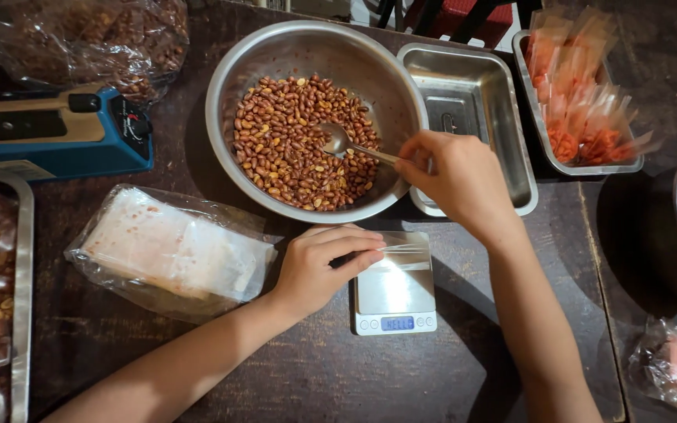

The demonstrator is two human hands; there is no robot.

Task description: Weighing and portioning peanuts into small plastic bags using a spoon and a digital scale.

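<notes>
Peanuts (291, 149), red-skinned with a few pale ones among them, fill the bottom of a round steel bowl (276, 47) at the middle of the dark table (315, 376). A metal spoon (338, 141) lies with its scoop sunk into the heap, and the right hand (452, 176) pinches the end of its handle over the bowl's near rim, a grip that seems suited to lifting out a small portion.

Just in front of the bowl stands a small digital scale (396, 294) with a shiny platform. The left hand (327, 262) holds a small clear bag (401, 252) by its edge over that platform, fingers closed on the film, apparently to keep it steady close beside the bowl.

A stack of empty clear bags in a plastic wrapper (170, 251) lies to the left, within reach. Behind it sits a blue heat sealer (56, 133), with a large bag of peanuts (88, 39) at the far corner. An empty rectangular steel tray (472, 102) touches the bowl on the right; beyond it another tray (581, 94) holds small packets of orange-red snacks.
</notes>
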